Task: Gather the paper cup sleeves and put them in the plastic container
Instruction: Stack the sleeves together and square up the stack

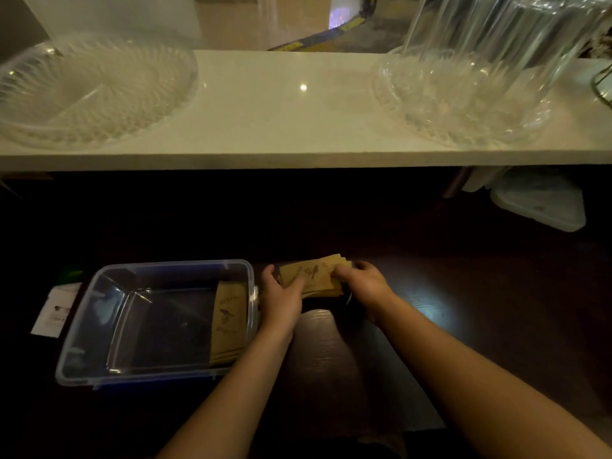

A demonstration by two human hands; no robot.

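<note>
Both hands, left hand (283, 294) and right hand (362, 284), clamp a stack of sleeves (314, 276) just beside the container (86, 326), where more sleeves (228, 321) lie.

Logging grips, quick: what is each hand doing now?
Left hand: closed on the stack of brown paper cup sleeves.
Right hand: closed on the same stack.

container (99, 329) at 8 o'clock, sleeves (228, 321) inside its right end | stack (316, 276) right of container, between hands
</note>
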